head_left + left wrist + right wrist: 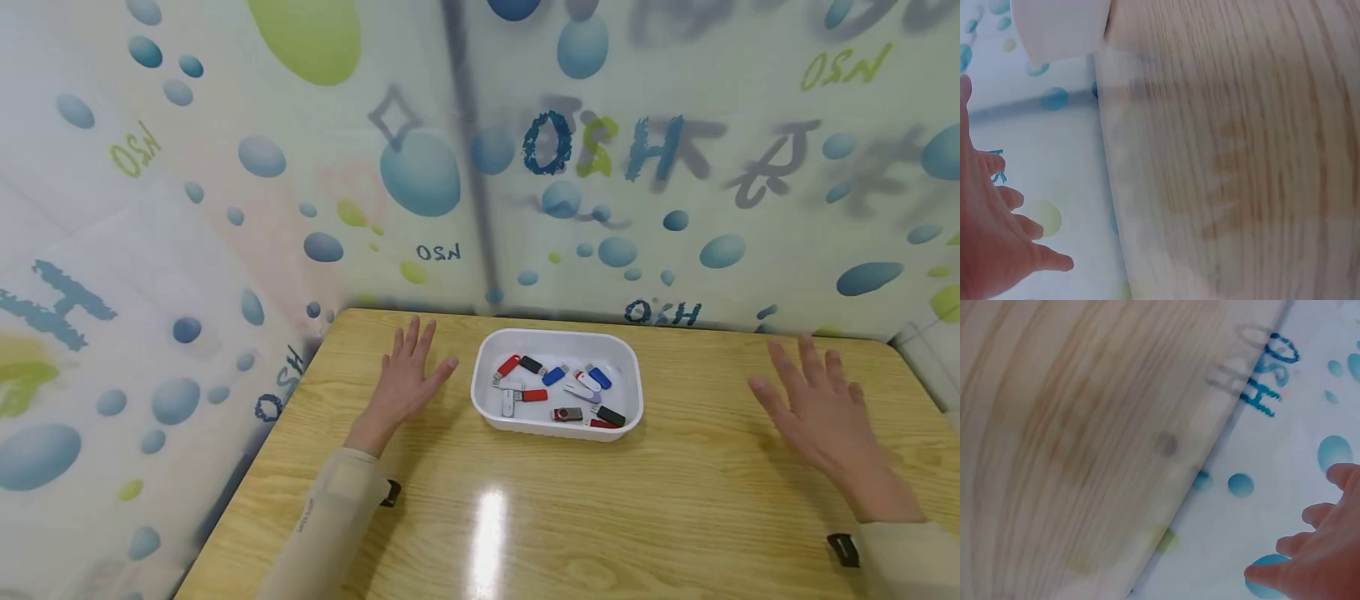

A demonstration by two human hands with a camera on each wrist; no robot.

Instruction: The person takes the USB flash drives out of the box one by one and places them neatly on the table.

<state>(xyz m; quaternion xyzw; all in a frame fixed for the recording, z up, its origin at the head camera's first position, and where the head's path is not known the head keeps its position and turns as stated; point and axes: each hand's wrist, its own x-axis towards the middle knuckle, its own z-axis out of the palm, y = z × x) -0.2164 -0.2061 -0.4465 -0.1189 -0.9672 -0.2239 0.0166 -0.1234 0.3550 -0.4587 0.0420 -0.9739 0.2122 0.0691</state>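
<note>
A white rectangular tray [558, 342] sits near the back of the table, with several USB flash drives lying loose in it. Among them are a red drive [535, 396], a blue drive [555, 375], a black drive [611, 416] and a white drive [508, 404]. Left of the tray, my left hand [405, 379] is held over the table with its fingers spread, touching nothing. My right hand [828, 417] is farther off on the tray's right, fingers likewise spread and holding nothing. In the left wrist view, part of the white tray [1063, 28] shows at the top.
The wood-grain table [697, 500] reaches back to a curtain [660, 242] printed with blue and green drops and letters. The same print covers the left side [135, 350]. Dark wrist straps [843, 550] show below the sleeves.
</note>
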